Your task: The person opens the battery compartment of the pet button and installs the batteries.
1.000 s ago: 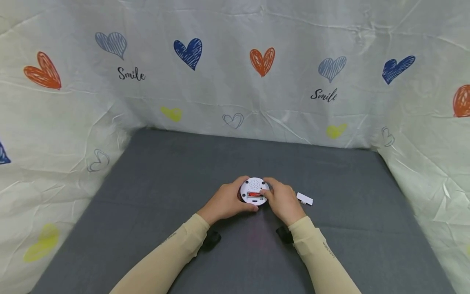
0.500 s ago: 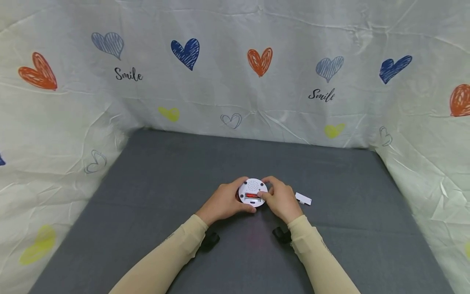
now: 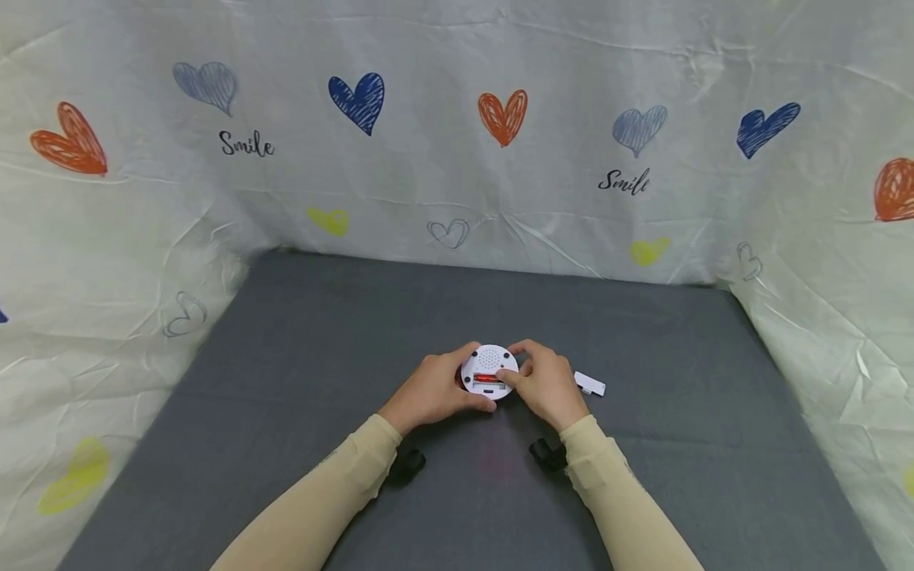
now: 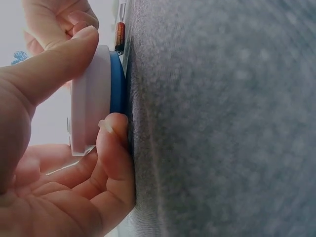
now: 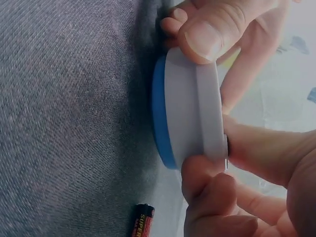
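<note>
Cylindrical red battery [image 3: 485,379] in smooth round device [image 3: 490,358]

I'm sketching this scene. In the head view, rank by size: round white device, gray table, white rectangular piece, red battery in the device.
Gray table
Round white device
White rectangular piece
Red battery, counting the part showing

Head view: the right grip [image 3: 548,386] covers one end of the red battery [image 3: 485,378]; the downward face of the round device [image 3: 493,359] is hidden. Right wrist view: lower edge crops a second battery [image 5: 143,221]
</note>
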Available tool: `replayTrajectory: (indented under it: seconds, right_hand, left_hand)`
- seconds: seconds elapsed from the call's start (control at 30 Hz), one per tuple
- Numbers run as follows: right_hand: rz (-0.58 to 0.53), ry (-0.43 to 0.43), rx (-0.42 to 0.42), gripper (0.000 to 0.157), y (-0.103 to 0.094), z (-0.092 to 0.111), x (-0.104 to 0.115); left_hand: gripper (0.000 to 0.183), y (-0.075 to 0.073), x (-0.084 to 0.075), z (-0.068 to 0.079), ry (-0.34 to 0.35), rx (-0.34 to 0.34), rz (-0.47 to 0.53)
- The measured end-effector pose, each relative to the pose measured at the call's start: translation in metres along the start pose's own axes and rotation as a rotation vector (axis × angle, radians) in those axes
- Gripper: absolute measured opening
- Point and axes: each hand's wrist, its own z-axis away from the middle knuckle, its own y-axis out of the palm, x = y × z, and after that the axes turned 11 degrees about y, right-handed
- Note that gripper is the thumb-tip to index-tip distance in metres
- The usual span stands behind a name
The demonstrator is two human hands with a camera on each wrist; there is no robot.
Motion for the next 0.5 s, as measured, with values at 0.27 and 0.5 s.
replayTrajectory:
  seconds: [0.27, 0.5]
  right_hand:
    - [0.028, -0.019, 0.005, 0.04, 0.002, -0.004, 0.001]
    - [0.071, -0.034, 0.018, 0.035, -0.01, -0.005, -0.007]
  left_hand:
    - [0.092, -0.004, 0.002, 0.001, -0.044, -0.025, 0.02]
    - [0.091, 0.0, 0.0, -0.002, -0.057, -0.026, 0.032]
